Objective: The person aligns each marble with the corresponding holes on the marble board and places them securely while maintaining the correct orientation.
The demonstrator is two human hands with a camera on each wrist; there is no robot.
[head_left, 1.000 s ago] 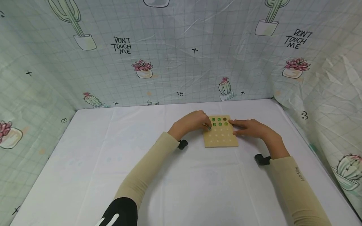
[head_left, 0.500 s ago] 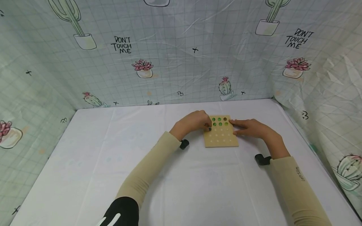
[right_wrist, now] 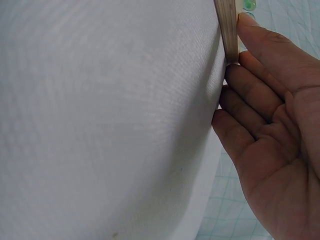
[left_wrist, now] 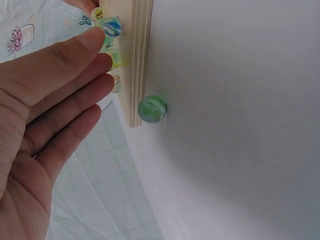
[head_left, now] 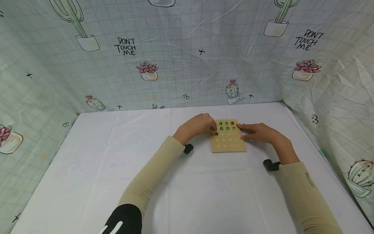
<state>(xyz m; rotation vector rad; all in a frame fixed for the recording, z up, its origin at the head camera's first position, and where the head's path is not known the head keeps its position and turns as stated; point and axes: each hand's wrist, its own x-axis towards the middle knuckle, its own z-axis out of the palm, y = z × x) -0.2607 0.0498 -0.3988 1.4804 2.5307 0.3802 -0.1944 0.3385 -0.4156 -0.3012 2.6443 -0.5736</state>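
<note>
A square wooden board [head_left: 228, 147] with rows of shallow dimples lies on the white table. Several green and yellowish marbles [head_left: 227, 128] fill its two far rows. At the left end of the third row sits a blue-streaked marble [left_wrist: 111, 26]. My left hand [head_left: 198, 126] is right beside it, thumb tip close to the marble and the fingers loosely extended. A loose green marble [left_wrist: 152, 109] lies on the table by the board's edge in the left wrist view; the hand hides it in the head view. My right hand [head_left: 258, 133] touches the board's right edge with extended fingers.
The white cloth-covered table [head_left: 187, 195] surrounds the board. A fabric backdrop [head_left: 181, 65] printed with cacti rises behind and on both sides. Black wrist cameras [head_left: 271, 165] protrude below the wrists, close over the table.
My left hand has drawn slightly left from the blue-streaked marble, which now shows more fully on the board. My right hand and the board have stayed put.
</note>
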